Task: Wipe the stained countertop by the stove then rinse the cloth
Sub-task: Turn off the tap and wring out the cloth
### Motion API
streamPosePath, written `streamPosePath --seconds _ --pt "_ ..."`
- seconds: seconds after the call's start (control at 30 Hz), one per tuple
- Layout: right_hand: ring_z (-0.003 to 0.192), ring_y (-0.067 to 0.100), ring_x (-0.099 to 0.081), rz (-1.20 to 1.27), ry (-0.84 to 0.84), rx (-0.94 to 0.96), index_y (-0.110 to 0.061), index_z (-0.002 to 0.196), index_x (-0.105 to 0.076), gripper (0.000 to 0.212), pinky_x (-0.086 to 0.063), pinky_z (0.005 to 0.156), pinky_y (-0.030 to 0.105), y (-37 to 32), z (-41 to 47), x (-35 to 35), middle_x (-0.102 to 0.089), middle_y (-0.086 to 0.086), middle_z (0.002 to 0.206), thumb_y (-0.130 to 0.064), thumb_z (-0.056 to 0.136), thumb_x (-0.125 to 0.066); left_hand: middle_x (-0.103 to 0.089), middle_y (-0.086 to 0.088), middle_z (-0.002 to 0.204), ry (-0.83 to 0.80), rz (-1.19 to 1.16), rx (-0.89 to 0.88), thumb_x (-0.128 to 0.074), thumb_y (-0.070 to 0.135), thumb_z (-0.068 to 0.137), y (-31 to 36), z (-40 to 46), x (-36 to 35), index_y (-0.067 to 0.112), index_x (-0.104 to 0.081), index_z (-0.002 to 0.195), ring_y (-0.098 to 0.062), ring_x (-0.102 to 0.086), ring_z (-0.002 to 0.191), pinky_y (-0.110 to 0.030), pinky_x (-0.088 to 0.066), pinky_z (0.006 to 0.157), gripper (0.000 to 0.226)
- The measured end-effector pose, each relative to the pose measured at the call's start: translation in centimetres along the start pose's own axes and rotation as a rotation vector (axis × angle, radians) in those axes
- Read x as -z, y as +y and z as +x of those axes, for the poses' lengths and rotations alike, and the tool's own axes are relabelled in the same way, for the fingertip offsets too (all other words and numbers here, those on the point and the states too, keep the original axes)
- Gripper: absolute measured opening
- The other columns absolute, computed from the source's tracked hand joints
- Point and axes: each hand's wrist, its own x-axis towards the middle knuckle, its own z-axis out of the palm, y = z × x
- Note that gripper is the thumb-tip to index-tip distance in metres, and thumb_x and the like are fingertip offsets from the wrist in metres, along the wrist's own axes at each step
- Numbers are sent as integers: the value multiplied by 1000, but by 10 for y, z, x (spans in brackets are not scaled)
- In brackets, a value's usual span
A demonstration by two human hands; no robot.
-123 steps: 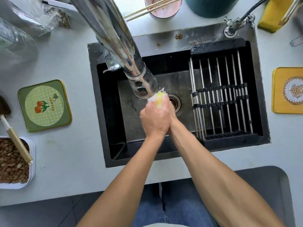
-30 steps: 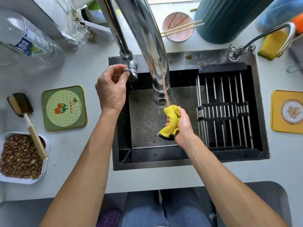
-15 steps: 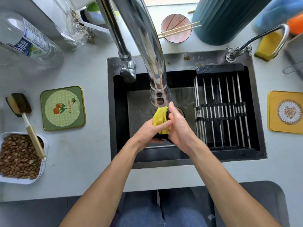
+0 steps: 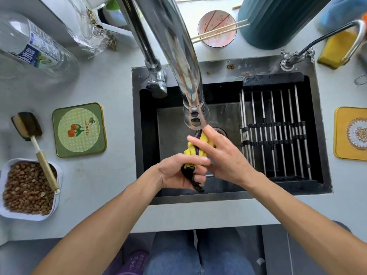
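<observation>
Left hand (image 4: 178,171) now clenching cloth (image 4: 200,145), right hand (image 4: 224,155) flat alongside

Pale countertop (image 4: 103,185), daylit, dark floor (image 4: 297,253)

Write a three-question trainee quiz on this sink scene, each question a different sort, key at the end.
1. True or false: the yellow cloth lies on the drying rack.
2. Which hand grips the cloth's lower end: A) left hand B) right hand?
3. Fill in: the chopsticks rest across a pink ____.

Key: 1 false, it is held over the sink below the faucet spout; 2 A; 3 bowl.
</observation>
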Motion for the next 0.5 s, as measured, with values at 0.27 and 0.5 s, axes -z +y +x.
streamPosePath --seconds 0.27,0.5 --pt "91 26 -64 -173 -103 217 -19 129 -49 58 -58 65 38 16 35 5 -64 6 119 -2 80 -76 -40 4 71 68 98 101 -81 22 90 7 -10 9 20 -50 89 -7 -39 55 -16 -33 43 31" --pt "64 37 -69 -363 -348 -51 -15 98 -63 27 -37 53 34 10 47 -5 -72 8 78 -36 84 -72 -64 0 66 586 1359 186 -82 45 79 43 12 11 15 -58 80 -18 -54 51 -27 -45 47 39"
